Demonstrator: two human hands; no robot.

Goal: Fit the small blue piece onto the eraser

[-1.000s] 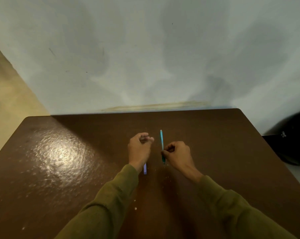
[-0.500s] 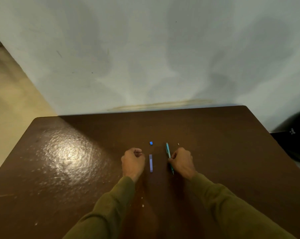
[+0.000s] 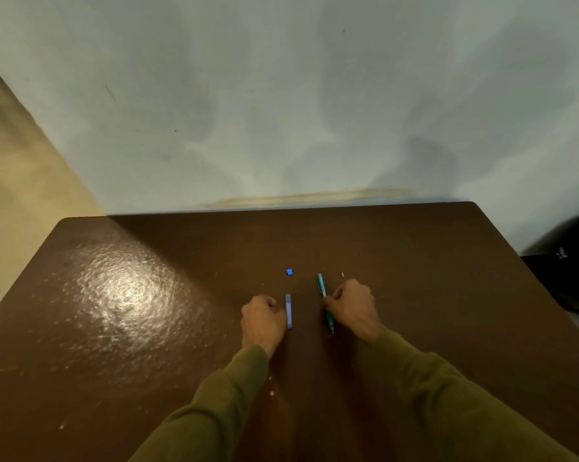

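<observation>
Now both hands have come down to the brown desk [image 3: 148, 328]: the right hand [image 3: 351, 306] pinches the teal plastic pen [image 3: 322, 288], and the left hand [image 3: 261, 318], its grip clenched empty, sits beside the pale purple strip [image 3: 288, 311] it has let go.

Low in the frame's centre, the right hand [image 3: 352, 306] pinches a slim teal plastic pen [image 3: 325, 303] on the dark brown table [image 3: 114, 328]. The left hand [image 3: 262, 320], fingers curled, sits just beside a pale purple stick [image 3: 288, 311], perhaps touching. A small blue cap [image 3: 289, 272] lies above.
</observation>
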